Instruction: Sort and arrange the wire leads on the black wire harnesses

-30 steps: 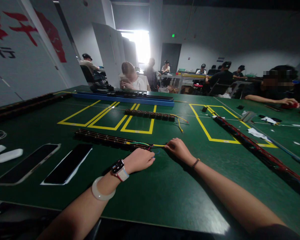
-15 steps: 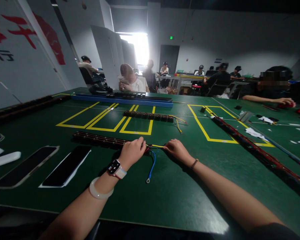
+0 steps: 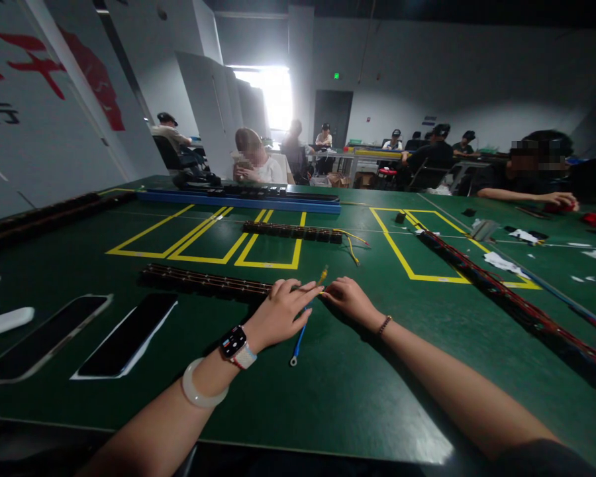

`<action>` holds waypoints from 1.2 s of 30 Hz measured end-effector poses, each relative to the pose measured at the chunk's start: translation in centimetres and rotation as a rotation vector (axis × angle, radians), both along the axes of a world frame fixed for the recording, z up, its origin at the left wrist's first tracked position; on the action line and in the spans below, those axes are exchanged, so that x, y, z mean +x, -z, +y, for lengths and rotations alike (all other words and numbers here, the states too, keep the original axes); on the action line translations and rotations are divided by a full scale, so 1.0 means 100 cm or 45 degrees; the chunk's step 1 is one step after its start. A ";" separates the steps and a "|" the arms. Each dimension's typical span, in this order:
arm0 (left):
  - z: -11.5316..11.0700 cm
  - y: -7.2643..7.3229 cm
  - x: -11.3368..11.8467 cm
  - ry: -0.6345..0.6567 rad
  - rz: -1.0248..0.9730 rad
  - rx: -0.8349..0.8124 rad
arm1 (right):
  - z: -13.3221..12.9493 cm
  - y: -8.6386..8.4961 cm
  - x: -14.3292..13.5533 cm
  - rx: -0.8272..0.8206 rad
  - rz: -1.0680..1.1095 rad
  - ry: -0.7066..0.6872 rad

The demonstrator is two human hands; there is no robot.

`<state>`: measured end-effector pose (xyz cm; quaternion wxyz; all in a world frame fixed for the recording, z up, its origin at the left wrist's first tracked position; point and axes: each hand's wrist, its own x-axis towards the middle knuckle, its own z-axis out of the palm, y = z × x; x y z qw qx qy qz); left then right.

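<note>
A long dark strip of joined blocks (image 3: 203, 280) with thin lines along its top lies on the green table. My left hand (image 3: 284, 310) reaches over its right end, fingers stretched out and apart, fingertips close to my right hand. That end of the strip is hidden under the left hand. My right hand (image 3: 346, 298) is closed in a pinch on a yellow wire (image 3: 323, 275), whose tip points up between the two hands. Below the left hand, a blue wire (image 3: 299, 342) with a metal ring terminal (image 3: 293, 361) hangs down onto the table.
A similar strip (image 3: 293, 231) with yellow leads lies farther back, before a blue rail (image 3: 238, 201). To the right runs a long strip with red wires (image 3: 496, 291). Two phones (image 3: 126, 338) lie at the left. A co-worker's hand (image 3: 561, 201) rests at the far right.
My left hand has moved right and its fingers have opened out toward my right hand. The yellow wire's tip now points upward. The right hand has barely moved.
</note>
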<state>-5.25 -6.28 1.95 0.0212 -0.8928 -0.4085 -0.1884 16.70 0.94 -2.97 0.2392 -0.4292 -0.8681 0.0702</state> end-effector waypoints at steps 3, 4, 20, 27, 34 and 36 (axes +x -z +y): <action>-0.002 0.005 0.004 0.105 0.081 -0.038 | 0.000 0.000 0.000 0.000 -0.020 -0.025; -0.003 0.007 0.005 0.118 0.087 -0.051 | 0.000 0.000 0.000 0.000 -0.028 -0.028; -0.007 0.002 0.010 -0.232 0.153 -0.195 | -0.012 -0.015 -0.006 -0.211 -0.049 -0.039; -0.008 0.001 0.010 -0.406 -0.119 -0.493 | -0.024 -0.023 -0.019 -0.453 -0.072 -0.029; 0.001 0.017 0.012 -0.311 -0.834 -1.363 | -0.025 -0.022 -0.022 -0.638 0.085 0.009; 0.000 0.022 0.015 -0.247 -1.025 -1.531 | -0.026 -0.023 -0.023 -0.647 0.101 0.002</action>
